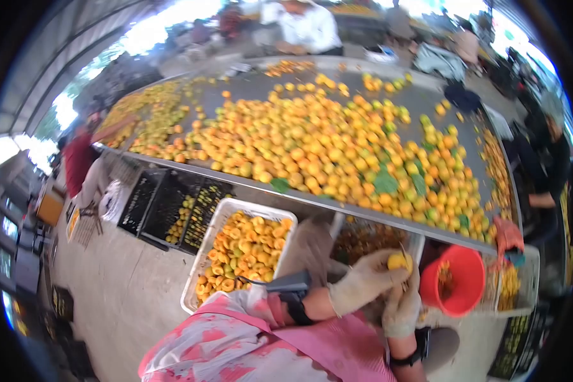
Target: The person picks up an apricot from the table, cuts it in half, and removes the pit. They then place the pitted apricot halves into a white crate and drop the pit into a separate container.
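My left hand point(370, 277), in a pale glove, pinches a yellow apricot point(398, 261) in front of my lap, over a crate point(415, 245) with dark scraps in it. My right hand point(402, 310), also gloved, is closed just beside and below the apricot. A thin, dark sliver shows by the fruit; what the right fingers hold is hidden. A red bucket point(468, 280) stands close to the right of my hands, with some orange pieces inside. On my left, a white crate point(191, 280) is filled with split apricots point(242, 251).
A long metal table point(426, 232) piled with whole apricots point(325, 140) and a few green leaves point(385, 181) runs ahead of me. Black crates point(162, 204) stand under its left side. A reddish cloth point(508, 235) hangs at the near right corner. Other people sit around the table.
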Available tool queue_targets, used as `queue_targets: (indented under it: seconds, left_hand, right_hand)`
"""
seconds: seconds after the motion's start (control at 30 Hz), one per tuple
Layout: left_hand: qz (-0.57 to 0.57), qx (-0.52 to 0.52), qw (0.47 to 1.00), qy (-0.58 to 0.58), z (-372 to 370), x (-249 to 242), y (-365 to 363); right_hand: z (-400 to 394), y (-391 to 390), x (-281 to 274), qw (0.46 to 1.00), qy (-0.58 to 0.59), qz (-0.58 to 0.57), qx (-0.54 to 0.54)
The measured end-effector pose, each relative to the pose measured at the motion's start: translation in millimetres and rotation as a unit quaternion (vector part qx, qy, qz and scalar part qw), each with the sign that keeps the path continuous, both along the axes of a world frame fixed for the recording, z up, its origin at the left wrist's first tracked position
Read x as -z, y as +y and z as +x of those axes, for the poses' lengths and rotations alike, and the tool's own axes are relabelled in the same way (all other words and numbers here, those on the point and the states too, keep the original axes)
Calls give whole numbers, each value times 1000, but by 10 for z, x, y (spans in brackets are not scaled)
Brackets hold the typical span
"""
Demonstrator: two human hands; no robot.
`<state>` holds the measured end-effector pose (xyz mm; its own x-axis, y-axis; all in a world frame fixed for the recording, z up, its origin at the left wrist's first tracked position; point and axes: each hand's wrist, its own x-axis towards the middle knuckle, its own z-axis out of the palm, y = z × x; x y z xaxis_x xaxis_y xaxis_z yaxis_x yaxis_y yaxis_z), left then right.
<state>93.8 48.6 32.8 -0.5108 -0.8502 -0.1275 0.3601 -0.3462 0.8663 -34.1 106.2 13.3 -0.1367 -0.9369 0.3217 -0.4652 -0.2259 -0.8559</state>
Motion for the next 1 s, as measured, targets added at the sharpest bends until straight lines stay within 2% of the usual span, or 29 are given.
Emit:
queue_targets:
  seconds: [0.03, 0.1, 0.13, 0.17, 0.23, 0.27, 0.33, 0.37, 0.43, 0.47, 0.5, 0.53, 0.57, 0.67, 0.7, 0.73, 0.77, 0.83, 0.87, 0.9, 0.93, 1.0]
  left_hand:
    - [-8, 9, 1000, -8, 12, -50, 10]
    - [-118, -24, 992, -44, -4, -125, 46]
    - [-126, -19, 988, -82, -6, -134, 53]
    - [-141, -16, 982, -122, 3, -114, 41]
    - [-195, -25, 968, -157, 4, 49, 9]
    - [-189, -14, 971, -149, -16, 64, 31]
    - [-43, -10, 999, 9, -15, 62, 35]
    - [-40, -8, 999, 10, -5, 74, 19]
    - [68, 24, 997, 20, 11, 98, -15]
    - [70, 22, 997, 20, 17, 74, -4]
    - [-51, 0, 995, -91, 24, 21, 10]
    - [-171, -21, 965, -200, 29, -1, 26]
    - [-169, -21, 965, -200, 35, 15, 43]
    - [-140, -34, 978, -150, 18, 85, 30]
    - [-45, -32, 998, -32, -5, 147, 26]
    - [51, -30, 994, 88, -12, 177, 30]
    - [53, -33, 994, 88, 3, 177, 34]
    - [148, 26, 981, 126, 27, 118, 24]
    - [149, 25, 980, 128, 32, 99, 24]
    - [23, 8, 1000, 14, 39, 85, 35]
    - [-102, -9, 990, -99, 47, 77, 55]
    - [-104, -12, 990, -90, 52, 41, 54]
  right_hand:
    - [-38, -13, 105, 1000, -10, -9, -14]
    - [-83, 20, 115, 997, 45, 68, 7]
    - [-90, 11, 147, 993, 25, 120, 3]
    - [-84, 52, -121, 991, 91, 97, 16]
    - [-132, 53, -61, 991, 127, 49, 11]
    - [-142, 77, -43, 991, 127, 35, 17]
    - [-140, 68, 24, 992, 124, 4, 26]
    - [-137, 78, 28, 992, 125, 7, 27]
    - [-129, 81, 37, 992, 119, 31, 30]
    - [-131, 80, 42, 992, 119, 33, 28]
    - [-137, 80, 50, 991, 133, 24, 23]
    - [-142, 82, 58, 989, 146, 15, 19]
    - [-142, 92, 54, 989, 145, 17, 17]
    - [-138, 75, 30, 986, 161, 49, 11]
    - [-129, 61, 49, 989, 144, 28, 13]
    - [-119, 60, 67, 992, 127, 7, 15]
    - [-112, 66, 81, 992, 128, 8, 12]
    - [-106, 67, 97, 991, 132, 17, 18]
    - [-108, 61, 89, 991, 133, 18, 17]
    - [-109, 66, 73, 991, 129, 17, 14]
    - [-105, 83, 62, 992, 126, 17, 12]
    - [-102, 78, 28, 990, 136, 22, 13]
